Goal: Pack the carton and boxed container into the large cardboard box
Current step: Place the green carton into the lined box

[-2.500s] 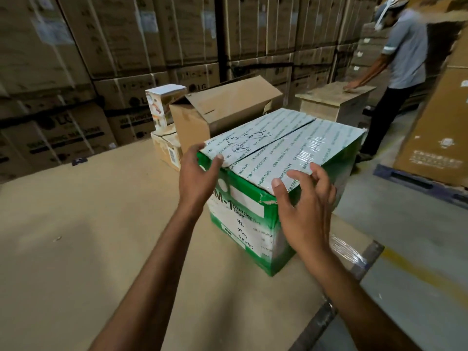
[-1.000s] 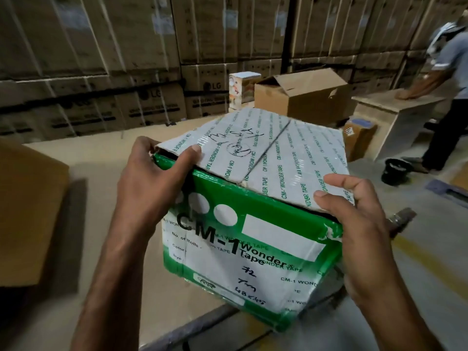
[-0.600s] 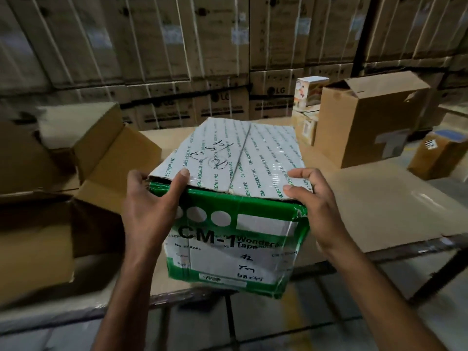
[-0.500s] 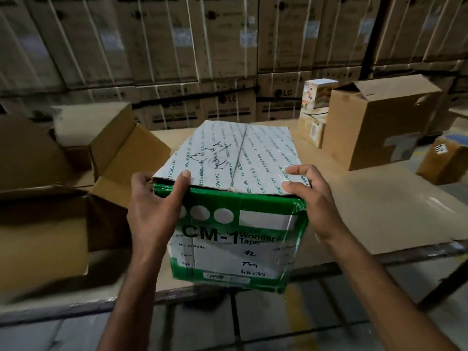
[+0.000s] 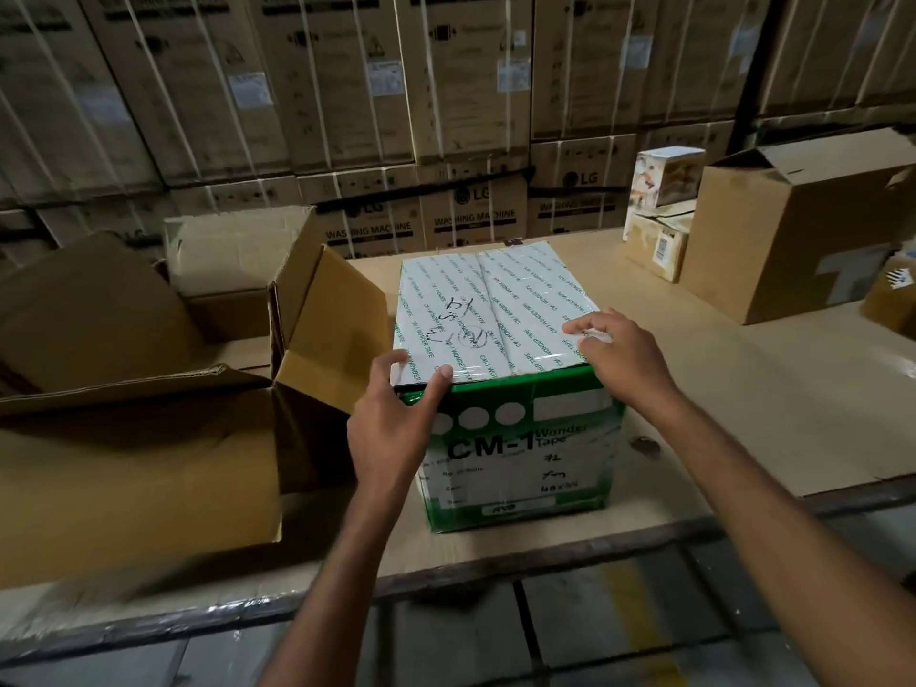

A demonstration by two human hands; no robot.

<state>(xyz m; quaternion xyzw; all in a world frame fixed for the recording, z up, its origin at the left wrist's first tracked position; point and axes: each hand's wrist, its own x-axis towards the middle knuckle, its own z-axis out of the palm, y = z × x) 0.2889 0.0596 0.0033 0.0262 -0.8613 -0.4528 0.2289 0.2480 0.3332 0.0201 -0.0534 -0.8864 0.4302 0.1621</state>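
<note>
The green and white carton (image 5: pixel 510 438), marked CM-1 Wonder Tape, stands on the cardboard-covered table (image 5: pixel 743 399) near its front edge. My left hand (image 5: pixel 396 423) grips its near left top corner, thumb on the lid. My right hand (image 5: pixel 619 359) clasps the near right top corner, fingers on the taped lid. The large cardboard box (image 5: pixel 139 468) lies open just left of the carton, its flaps spread and one flap touching the carton's left side. The small white boxed container (image 5: pixel 666 176) sits on another small carton (image 5: pixel 654 245) at the back right.
A second open brown box (image 5: pixel 793 230) stands at the right rear of the table. Stacked strapped washing-machine cartons (image 5: pixel 446 116) form a wall behind. A smaller box (image 5: pixel 892 295) sits at the far right edge. Tiled floor (image 5: pixel 495 647) shows below the table's metal front rail.
Both hands have carried the green carton leftward from the table's far end and lowered it onto the table beside the large open box. The grip stays on its top corners.
</note>
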